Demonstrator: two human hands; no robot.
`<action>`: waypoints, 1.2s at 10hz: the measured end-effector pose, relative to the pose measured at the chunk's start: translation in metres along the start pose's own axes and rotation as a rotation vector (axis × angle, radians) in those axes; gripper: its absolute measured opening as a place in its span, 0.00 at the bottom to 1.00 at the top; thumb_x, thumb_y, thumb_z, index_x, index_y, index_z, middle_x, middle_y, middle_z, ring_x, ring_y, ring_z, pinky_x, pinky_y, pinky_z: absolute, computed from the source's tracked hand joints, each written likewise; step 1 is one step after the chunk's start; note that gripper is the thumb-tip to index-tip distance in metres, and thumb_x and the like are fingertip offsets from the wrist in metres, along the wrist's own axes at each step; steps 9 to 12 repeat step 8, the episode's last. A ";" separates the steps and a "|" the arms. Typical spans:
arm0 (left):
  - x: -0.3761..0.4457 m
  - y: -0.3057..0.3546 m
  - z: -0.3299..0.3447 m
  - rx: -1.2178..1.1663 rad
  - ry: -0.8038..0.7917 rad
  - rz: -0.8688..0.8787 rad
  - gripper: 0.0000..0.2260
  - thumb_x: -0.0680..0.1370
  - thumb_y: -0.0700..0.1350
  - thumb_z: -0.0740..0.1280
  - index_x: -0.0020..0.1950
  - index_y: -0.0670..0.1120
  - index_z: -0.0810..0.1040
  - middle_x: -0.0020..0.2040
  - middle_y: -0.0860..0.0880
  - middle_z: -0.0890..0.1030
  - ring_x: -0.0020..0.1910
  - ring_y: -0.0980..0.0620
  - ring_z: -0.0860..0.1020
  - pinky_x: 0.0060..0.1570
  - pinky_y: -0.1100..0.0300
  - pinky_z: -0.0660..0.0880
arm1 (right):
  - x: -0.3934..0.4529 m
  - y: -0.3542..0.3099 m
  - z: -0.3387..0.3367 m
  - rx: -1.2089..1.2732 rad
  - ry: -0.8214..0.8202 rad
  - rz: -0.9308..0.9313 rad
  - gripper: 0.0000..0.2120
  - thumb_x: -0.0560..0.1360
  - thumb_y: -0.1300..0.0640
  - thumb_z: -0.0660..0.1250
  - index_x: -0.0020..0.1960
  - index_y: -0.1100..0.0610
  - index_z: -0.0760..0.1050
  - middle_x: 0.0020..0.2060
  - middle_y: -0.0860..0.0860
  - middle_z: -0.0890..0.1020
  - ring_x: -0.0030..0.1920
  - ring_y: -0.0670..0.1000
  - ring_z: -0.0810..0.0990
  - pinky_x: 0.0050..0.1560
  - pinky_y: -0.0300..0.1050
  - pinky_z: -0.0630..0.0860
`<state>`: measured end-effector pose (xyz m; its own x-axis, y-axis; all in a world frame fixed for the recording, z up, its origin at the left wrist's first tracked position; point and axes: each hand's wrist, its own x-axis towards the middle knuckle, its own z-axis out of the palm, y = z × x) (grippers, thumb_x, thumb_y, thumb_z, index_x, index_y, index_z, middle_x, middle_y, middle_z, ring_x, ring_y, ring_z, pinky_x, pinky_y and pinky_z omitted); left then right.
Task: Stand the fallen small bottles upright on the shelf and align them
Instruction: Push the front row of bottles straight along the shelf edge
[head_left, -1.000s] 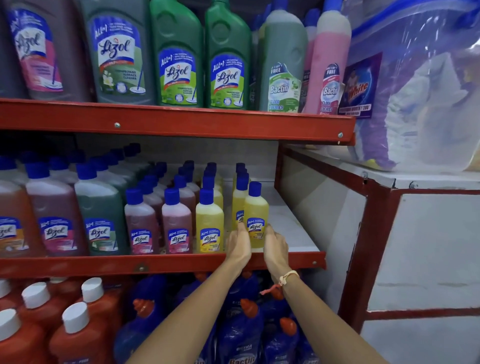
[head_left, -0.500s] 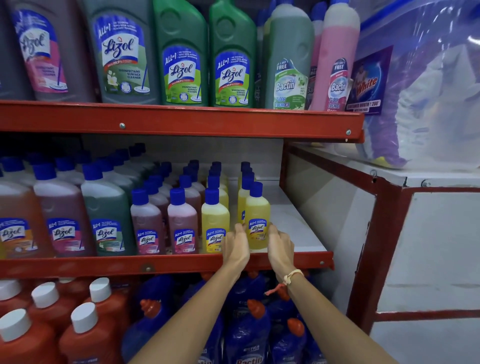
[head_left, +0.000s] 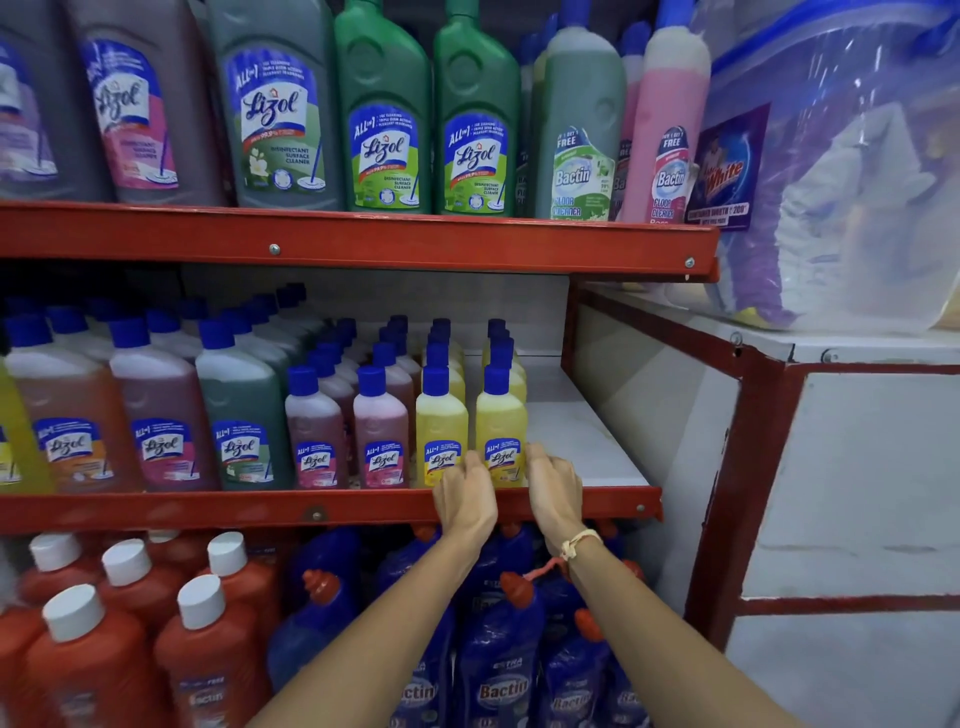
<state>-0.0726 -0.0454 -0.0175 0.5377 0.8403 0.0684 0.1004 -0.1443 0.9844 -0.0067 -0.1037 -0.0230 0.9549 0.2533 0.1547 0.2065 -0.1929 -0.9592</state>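
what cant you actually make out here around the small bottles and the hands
- Head view: base of the front yellow bottle, hidden by the left hand and right hand.
- How firmly either hand grips: fingertips lie against the bottle; I cannot tell.
- Rear small bottles: only caps show, hidden by those in front.
- Label small print: too small.

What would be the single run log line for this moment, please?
left hand: at base of front yellow bottle | right hand: other side of it | bottle: upright on shelf edge
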 end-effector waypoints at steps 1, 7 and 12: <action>-0.002 0.000 -0.002 -0.014 0.013 -0.011 0.23 0.79 0.48 0.48 0.60 0.39 0.78 0.63 0.39 0.78 0.61 0.40 0.73 0.65 0.49 0.66 | -0.005 -0.004 -0.002 0.005 0.007 0.002 0.21 0.76 0.50 0.55 0.35 0.63 0.78 0.39 0.58 0.84 0.45 0.59 0.79 0.47 0.52 0.72; 0.018 -0.015 -0.012 -0.037 -0.180 0.020 0.27 0.73 0.56 0.47 0.56 0.43 0.79 0.62 0.39 0.79 0.62 0.41 0.75 0.66 0.45 0.69 | -0.016 -0.013 -0.003 -0.067 0.005 -0.019 0.24 0.78 0.49 0.52 0.36 0.62 0.78 0.38 0.58 0.83 0.43 0.57 0.79 0.46 0.50 0.73; 0.040 -0.019 -0.022 -0.052 -0.158 0.104 0.20 0.70 0.60 0.49 0.40 0.54 0.78 0.57 0.40 0.81 0.59 0.42 0.78 0.64 0.41 0.71 | -0.029 -0.027 -0.002 -0.046 0.132 -0.214 0.20 0.78 0.50 0.53 0.32 0.54 0.73 0.27 0.53 0.77 0.34 0.54 0.76 0.37 0.48 0.70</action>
